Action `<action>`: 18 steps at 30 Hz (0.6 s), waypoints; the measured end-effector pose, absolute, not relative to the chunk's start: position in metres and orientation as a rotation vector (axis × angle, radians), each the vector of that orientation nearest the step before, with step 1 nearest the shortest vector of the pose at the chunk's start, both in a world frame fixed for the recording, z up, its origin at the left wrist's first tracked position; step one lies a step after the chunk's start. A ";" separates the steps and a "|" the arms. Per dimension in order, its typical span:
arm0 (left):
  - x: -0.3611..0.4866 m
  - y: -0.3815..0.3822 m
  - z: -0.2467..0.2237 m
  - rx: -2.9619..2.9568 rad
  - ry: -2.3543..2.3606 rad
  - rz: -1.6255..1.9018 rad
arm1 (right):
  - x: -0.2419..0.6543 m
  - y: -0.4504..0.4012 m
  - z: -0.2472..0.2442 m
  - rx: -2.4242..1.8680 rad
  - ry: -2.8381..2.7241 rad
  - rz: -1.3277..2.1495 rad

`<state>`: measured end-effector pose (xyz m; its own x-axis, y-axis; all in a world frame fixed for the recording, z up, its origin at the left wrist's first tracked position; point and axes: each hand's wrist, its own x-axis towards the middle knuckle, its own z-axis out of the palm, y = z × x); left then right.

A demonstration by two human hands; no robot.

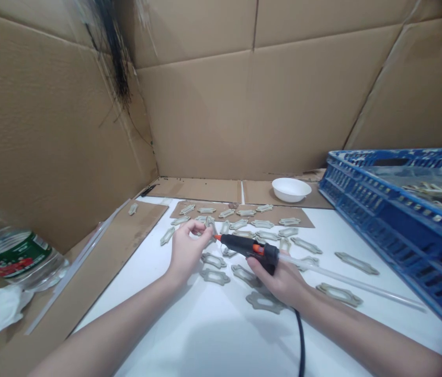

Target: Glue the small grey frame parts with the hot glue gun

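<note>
My right hand [283,280] is wrapped round a black hot glue gun [248,245] with an orange nozzle and an orange part on its body. A long clear glue stick [354,283] sticks out of its back end. Pinched upright in my left hand [191,246] is a small pale frame-shaped plate [211,225]. The gun's nozzle points at this plate, close to my left fingertips; whether it touches cannot be made out. Several similar plates, such as one [215,276] below my left hand, lie spread on the white table around both hands.
A blue plastic crate [393,235] holding many small pieces stands on the right. At the back is a white bowl [291,189]. On the left are a plastic bottle [20,256], crumpled tissue [7,306] and a cardboard strip [106,267]. Cardboard walls [205,115] enclose the table.
</note>
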<state>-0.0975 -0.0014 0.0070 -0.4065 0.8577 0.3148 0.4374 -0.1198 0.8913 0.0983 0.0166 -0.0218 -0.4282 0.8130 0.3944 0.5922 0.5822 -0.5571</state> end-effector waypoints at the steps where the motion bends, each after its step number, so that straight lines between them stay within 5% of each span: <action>1: -0.098 -0.001 0.007 1.439 1.784 1.537 | 0.098 0.017 -0.022 -1.122 -2.174 0.441; 18: -0.101 0.000 0.005 1.431 1.796 1.605 | 0.095 0.013 -0.021 -1.232 -2.174 0.349</action>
<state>-0.1008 0.0005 0.0054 -0.4361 0.8269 0.3550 0.4452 -0.1446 0.8837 0.0949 0.0134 -0.0205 -0.3818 0.8437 0.3772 0.6832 0.5326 -0.4997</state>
